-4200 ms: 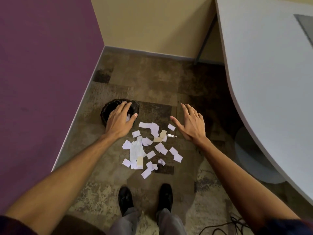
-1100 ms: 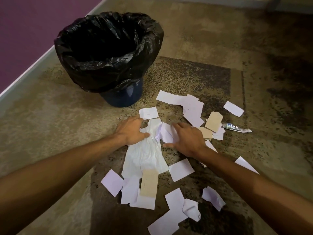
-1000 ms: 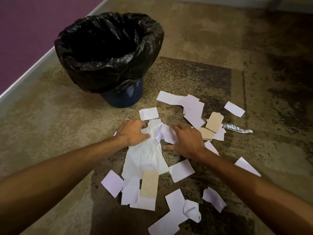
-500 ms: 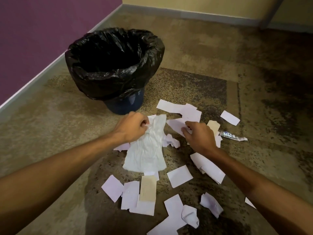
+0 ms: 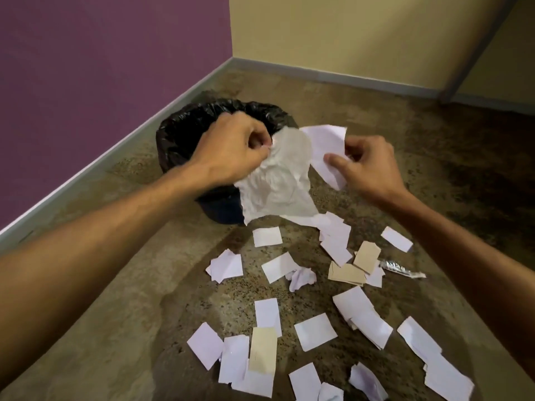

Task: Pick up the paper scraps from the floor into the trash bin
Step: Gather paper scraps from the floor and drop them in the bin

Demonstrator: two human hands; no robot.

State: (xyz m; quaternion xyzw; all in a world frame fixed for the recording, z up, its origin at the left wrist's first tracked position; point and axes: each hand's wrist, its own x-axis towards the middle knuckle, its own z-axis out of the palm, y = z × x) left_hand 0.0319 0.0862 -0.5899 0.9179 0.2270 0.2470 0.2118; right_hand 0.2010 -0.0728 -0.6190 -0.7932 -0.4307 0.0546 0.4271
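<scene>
My left hand (image 5: 231,146) is closed on the top corner of a large crumpled white sheet (image 5: 278,183), which hangs in the air in front of the trash bin (image 5: 179,140), a dark bin lined with a black bag. The hand is over the bin's near rim. My right hand (image 5: 367,163) pinches a flat white paper scrap (image 5: 324,143) just right of the sheet, at the bin's right edge. Several white and tan paper scraps (image 5: 315,331) lie scattered on the floor below both hands.
A purple wall (image 5: 101,68) runs along the left behind the bin and a yellow wall (image 5: 362,33) closes the back. A dark table leg (image 5: 463,53) slants down at the back right. A small silver wrapper (image 5: 399,267) lies among the scraps on the right.
Both hands rose from the floor towards the bin. The left lifted the crumpled sheet off the pile, the right lifted a flat scrap. The camera tilted up, showing the walls.
</scene>
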